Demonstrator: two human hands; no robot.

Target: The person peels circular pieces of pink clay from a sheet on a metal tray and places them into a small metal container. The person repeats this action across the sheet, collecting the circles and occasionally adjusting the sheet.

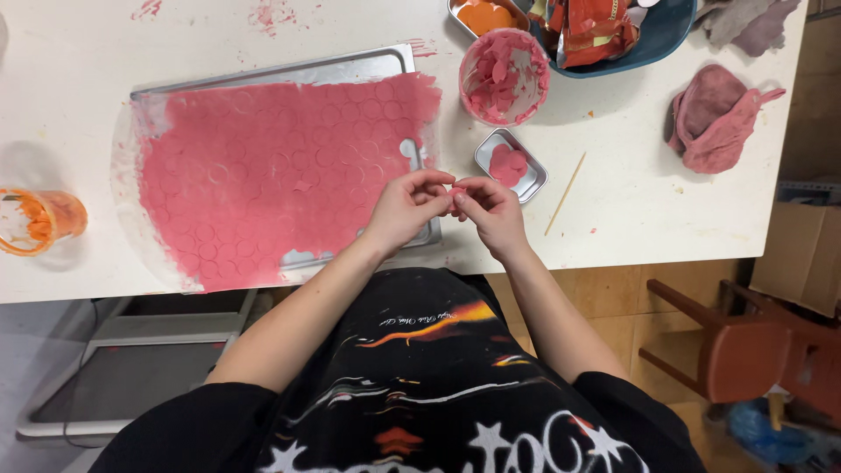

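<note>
your left hand point(406, 207) and right hand point(487, 210) meet fingertip to fingertip, pinching a small pink piece point(456, 189), mostly hidden, above the table edge beside the pink dough sheet point(280, 166), its tray point(368, 64) largely covered.

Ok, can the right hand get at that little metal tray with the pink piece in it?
Probably yes. The right hand sits just below the small metal tray, with bare table between them. But both hands, the left hand too, are pinching a small pink piece, so it would need to let go.
</note>
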